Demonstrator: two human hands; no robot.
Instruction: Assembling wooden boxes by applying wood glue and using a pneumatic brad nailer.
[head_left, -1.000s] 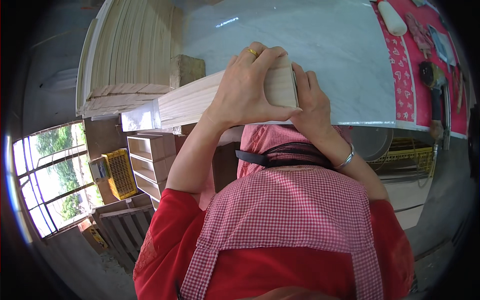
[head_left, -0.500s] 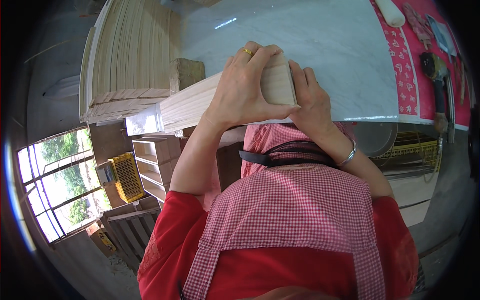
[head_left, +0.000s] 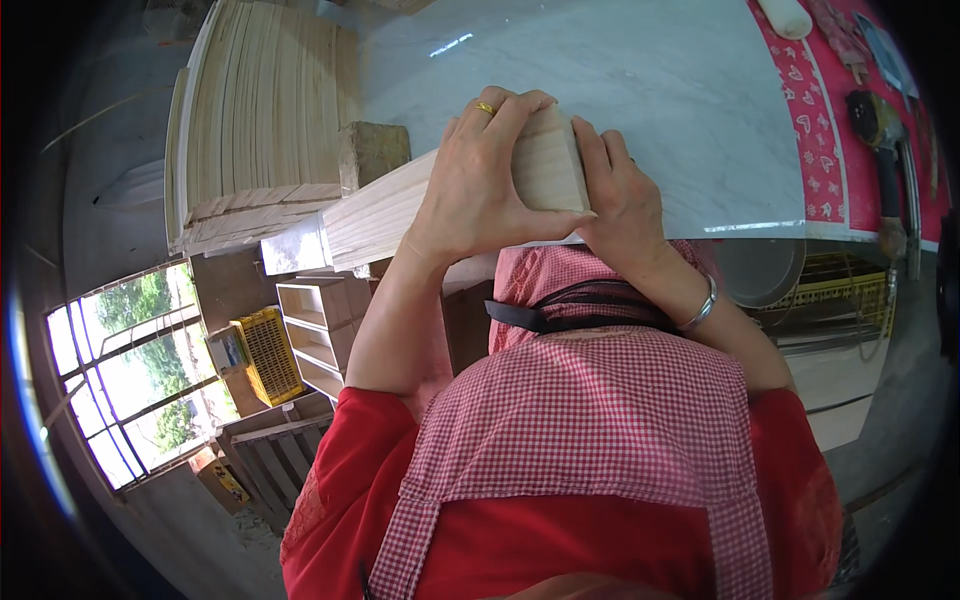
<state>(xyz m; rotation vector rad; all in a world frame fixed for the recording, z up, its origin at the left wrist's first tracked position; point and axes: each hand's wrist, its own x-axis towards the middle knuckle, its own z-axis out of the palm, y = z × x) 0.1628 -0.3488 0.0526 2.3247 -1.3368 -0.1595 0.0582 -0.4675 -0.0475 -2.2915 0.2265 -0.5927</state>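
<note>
Along the near edge of the table (head_left: 700, 120), the left hand (head_left: 475, 185) pinches a pale board (head_left: 550, 165) crosswise; the right hand (head_left: 622, 200) curves against its end, whether gripping I can't tell.

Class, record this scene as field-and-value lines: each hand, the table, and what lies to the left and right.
Left hand: spans a pale wooden piece, fingertips at its far edge, thumb at its near edge
Right hand: fingers against the piece's right end
Tabletop: pale grey-blue, glossy
Left of hands: stack of thin boards, with a rough block beside it
Right of hands: white roll on patterned red cloth
</note>
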